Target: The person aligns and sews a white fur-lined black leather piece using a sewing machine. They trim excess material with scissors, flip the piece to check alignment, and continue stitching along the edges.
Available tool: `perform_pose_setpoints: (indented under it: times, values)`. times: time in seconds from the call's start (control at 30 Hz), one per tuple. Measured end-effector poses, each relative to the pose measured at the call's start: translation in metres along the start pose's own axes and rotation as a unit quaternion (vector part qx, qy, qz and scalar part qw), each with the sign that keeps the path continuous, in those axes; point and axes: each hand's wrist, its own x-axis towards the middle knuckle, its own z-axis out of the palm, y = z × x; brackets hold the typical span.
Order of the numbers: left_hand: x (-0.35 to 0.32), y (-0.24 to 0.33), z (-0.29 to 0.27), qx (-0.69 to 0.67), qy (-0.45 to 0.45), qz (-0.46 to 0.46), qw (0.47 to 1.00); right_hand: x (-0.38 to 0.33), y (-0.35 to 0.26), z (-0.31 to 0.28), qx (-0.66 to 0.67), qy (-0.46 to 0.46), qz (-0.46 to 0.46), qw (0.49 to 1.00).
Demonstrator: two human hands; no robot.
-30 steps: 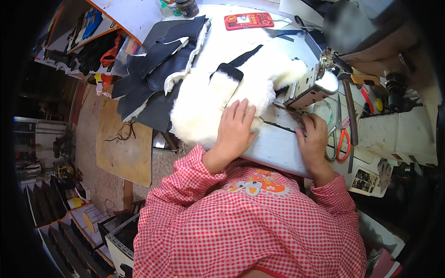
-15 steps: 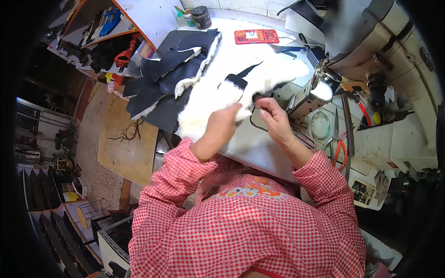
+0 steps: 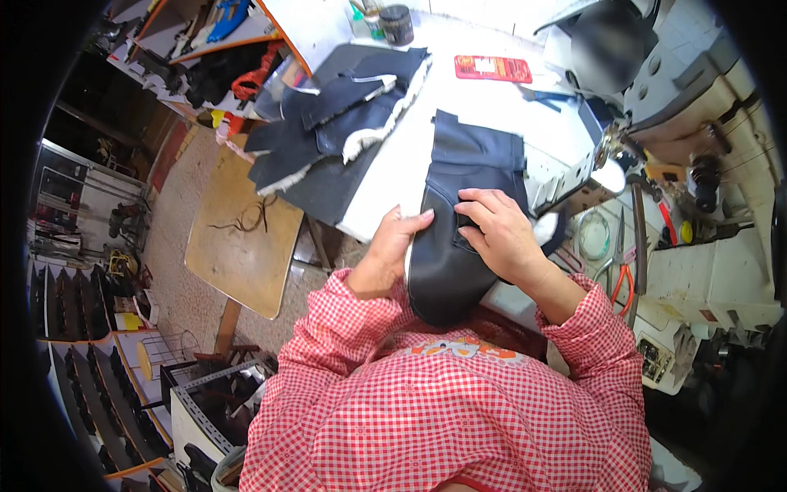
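A black leather piece [image 3: 447, 275] with stitched seams lies in front of me, its smooth side up and a square tab at its far end. Some white fleece shows at its right edge. My left hand [image 3: 392, 250] grips its left edge, thumb on top and the other fingers hidden behind. On top of it, my right hand [image 3: 507, 242] has bent fingers and thumb closed at the edge of a small leather flap. Farther left, several black fleece-lined leather pieces [image 3: 328, 131] lie in a loose pile.
A sewing machine [image 3: 697, 139] stands at the right. Orange-handled scissors [image 3: 625, 289] and a coil of thin wire or line [image 3: 593, 236] lie beside it. A red flat case [image 3: 493, 69] and a dark jar [image 3: 397, 25] are at the back. A wooden board [image 3: 238, 234] is at the left.
The piece has been turned from white fleece to its black leather side. Both hands now rest lower on it, and the view has shifted so the bench appears farther right.
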Motion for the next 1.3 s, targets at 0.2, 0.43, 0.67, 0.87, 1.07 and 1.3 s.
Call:
perform_pose_setpoints:
  times: [0.2, 0.43, 0.67, 0.87, 1.07, 1.3]
  values:
    - [0.004, -0.002, -0.019, -0.006, -0.034, 0.024, 0.999, -0.048, -0.002, -0.022, 0.072, 0.002, 0.078, 0.994]
    - [0.005, -0.009, -0.015, -0.016, -0.053, 0.027, 0.998, -0.067, -0.018, -0.056, -0.243, -0.065, -0.015, 0.968]
    - [-0.013, -0.010, -0.016, -0.023, -0.030, 0.041, 0.998, -0.019, -0.006, -0.036, 0.091, -0.095, 0.069, 0.989]
    - [-0.024, -0.022, -0.028, 0.001, 0.003, 0.041, 0.999, 0.013, -0.002, 0.016, 0.011, -0.170, 0.060, 0.984]
    - [-0.009, -0.021, -0.027, 0.080, 0.120, 0.014, 0.989, -0.037, -0.037, 0.021, -0.021, -0.002, -0.091, 0.996]
    - [-0.011, 0.009, -0.006, 0.124, 0.119, 0.212, 0.962, -0.120, -0.017, 0.003, 0.095, 0.270, 0.136, 0.948]
